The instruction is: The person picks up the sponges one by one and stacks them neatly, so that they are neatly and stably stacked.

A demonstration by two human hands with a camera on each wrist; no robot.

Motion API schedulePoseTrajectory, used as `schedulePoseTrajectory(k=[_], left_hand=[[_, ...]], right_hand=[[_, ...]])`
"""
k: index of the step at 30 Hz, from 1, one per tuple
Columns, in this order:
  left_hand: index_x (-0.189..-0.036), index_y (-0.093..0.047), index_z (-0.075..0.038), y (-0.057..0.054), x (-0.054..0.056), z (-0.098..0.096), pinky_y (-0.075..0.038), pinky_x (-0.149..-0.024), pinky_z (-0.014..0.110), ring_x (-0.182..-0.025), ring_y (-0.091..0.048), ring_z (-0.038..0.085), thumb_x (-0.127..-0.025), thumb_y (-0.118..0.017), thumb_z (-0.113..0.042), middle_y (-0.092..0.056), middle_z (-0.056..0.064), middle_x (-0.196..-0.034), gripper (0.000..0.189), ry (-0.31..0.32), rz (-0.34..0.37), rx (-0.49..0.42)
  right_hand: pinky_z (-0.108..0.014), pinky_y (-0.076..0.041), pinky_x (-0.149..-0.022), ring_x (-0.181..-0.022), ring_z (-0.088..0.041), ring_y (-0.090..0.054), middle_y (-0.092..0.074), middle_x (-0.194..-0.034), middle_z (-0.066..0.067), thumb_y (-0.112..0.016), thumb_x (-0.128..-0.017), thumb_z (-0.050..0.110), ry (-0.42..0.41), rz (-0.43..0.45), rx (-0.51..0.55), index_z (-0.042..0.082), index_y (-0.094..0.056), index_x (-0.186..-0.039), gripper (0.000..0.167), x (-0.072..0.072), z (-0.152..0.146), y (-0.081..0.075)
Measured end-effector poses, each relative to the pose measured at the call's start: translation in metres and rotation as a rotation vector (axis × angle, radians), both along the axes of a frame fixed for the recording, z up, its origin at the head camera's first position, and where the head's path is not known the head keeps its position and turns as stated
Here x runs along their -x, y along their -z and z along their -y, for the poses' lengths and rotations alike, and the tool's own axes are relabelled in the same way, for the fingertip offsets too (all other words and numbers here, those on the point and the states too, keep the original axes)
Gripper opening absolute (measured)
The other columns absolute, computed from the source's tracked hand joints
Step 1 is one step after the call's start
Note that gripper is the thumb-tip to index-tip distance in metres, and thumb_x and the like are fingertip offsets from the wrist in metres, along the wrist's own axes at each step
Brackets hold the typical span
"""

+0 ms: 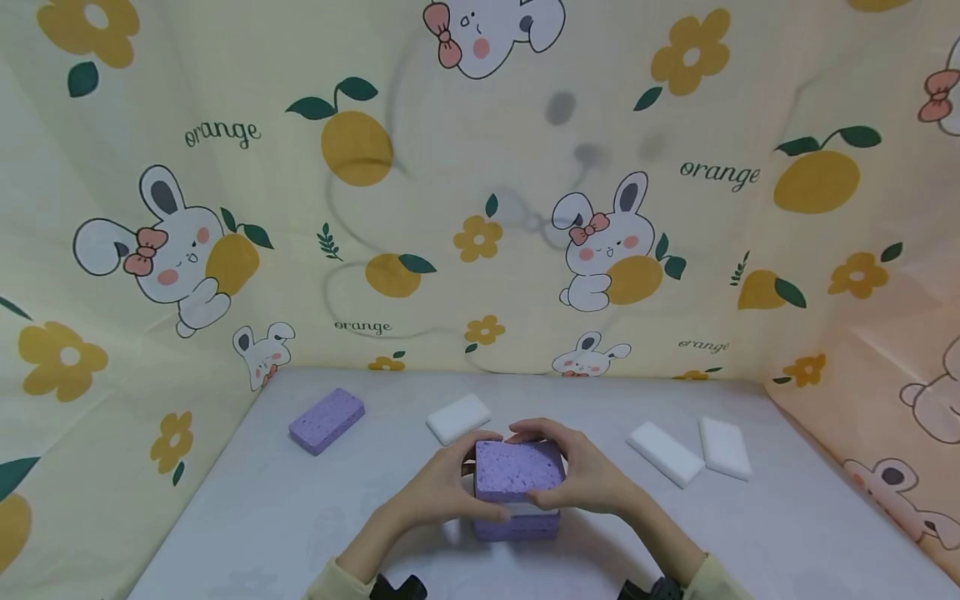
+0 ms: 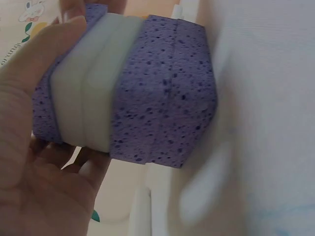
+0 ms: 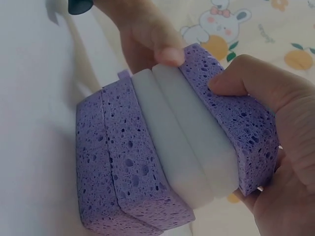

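Note:
A stack of blocks stands on the table in front of me. At its bottom are two purple pitted sponges (image 2: pixel 162 93), one on the other. Two smooth white sponges (image 3: pixel 182 137) lie above them, with another purple sponge (image 1: pixel 519 471) on top. My left hand (image 1: pixel 438 487) grips that top sponge from the left, its thumb along the near side. From the right, my right hand (image 1: pixel 592 475) grips the same sponge, thumb at the near corner and fingers behind. In the right wrist view the top sponge sits flat against the upper white one.
Toward the back left lies a loose purple sponge (image 1: pixel 327 421). Behind the stack is a white sponge (image 1: pixel 453 418). Two more white sponges, one angled (image 1: pixel 665 452) and one farther right (image 1: pixel 725 447), lie at the right. A patterned cloth (image 1: pixel 480 292) hangs around the pale table (image 1: pixel 255 517).

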State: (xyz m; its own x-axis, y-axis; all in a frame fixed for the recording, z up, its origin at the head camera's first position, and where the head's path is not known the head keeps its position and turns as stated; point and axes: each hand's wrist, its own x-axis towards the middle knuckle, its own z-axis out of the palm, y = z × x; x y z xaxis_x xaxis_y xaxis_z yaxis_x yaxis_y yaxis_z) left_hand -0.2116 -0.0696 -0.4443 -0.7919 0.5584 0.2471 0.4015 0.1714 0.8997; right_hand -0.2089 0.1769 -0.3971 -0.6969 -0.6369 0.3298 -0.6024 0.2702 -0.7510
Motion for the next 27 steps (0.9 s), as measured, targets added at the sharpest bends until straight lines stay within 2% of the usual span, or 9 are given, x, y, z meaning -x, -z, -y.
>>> schedulePoseTrajectory(k=[4,9,13,19,23,27], left_hand=[[-0.143,-0.043,-0.010,-0.003,0.000,0.002,-0.045,-0.101,0.031,-0.115,-0.056,0.015,-0.068,-0.092,-0.031,-0.056,-0.004,-0.127,0.092,0.000,-0.005,-0.007],[-0.139,-0.047,-0.015,-0.004,0.001,0.001,-0.047,-0.098,0.031,-0.112,-0.058,0.014,-0.068,-0.093,-0.030,-0.059,-0.004,-0.122,0.086,-0.024,-0.037,0.004],[-0.136,-0.049,-0.018,-0.004,0.002,0.002,-0.049,-0.096,0.030,-0.109,-0.060,0.013,-0.067,-0.093,-0.028,-0.061,-0.004,-0.119,0.083,-0.035,-0.061,0.006],[-0.138,-0.048,-0.019,-0.006,0.003,0.005,-0.047,-0.097,0.029,-0.111,-0.058,0.013,-0.068,-0.092,-0.029,-0.060,-0.005,-0.121,0.084,-0.033,-0.040,0.016],[-0.140,-0.047,-0.018,-0.010,0.003,0.013,-0.046,-0.100,0.031,-0.114,-0.057,0.017,-0.075,-0.087,-0.030,-0.060,-0.002,-0.126,0.077,-0.034,-0.030,-0.023],[-0.138,-0.049,-0.016,-0.013,0.007,0.026,-0.047,-0.099,0.035,-0.117,-0.057,0.024,-0.091,-0.072,-0.027,-0.062,0.001,-0.126,0.053,-0.075,-0.009,-0.102]], right_hand=[[-0.028,-0.047,-0.087,-0.106,-0.030,-0.058,-0.064,-0.121,-0.011,-0.084,-0.067,0.000,0.000,0.005,0.022,0.001,-0.051,-0.136,0.076,-0.003,0.002,-0.003],[-0.025,-0.046,-0.090,-0.108,-0.025,-0.057,-0.061,-0.122,-0.003,-0.086,-0.067,0.002,0.025,-0.013,0.028,0.008,-0.049,-0.139,0.081,0.002,-0.003,0.010],[-0.026,-0.049,-0.087,-0.106,-0.023,-0.058,-0.061,-0.122,0.000,-0.088,-0.067,0.007,0.033,-0.061,0.048,0.011,-0.047,-0.140,0.084,0.005,-0.007,0.017],[-0.027,-0.051,-0.080,-0.100,-0.020,-0.061,-0.063,-0.117,0.003,-0.088,-0.067,0.011,0.072,-0.075,0.049,0.013,-0.049,-0.139,0.083,0.005,-0.008,0.020],[-0.027,-0.051,-0.081,-0.099,-0.020,-0.061,-0.063,-0.117,0.003,-0.088,-0.066,0.010,0.080,-0.082,0.044,0.012,-0.050,-0.138,0.082,0.005,-0.008,0.022],[-0.028,-0.051,-0.085,-0.101,-0.020,-0.061,-0.063,-0.119,0.003,-0.088,-0.066,0.010,0.081,-0.075,0.042,0.012,-0.050,-0.138,0.081,0.004,-0.007,0.023]])
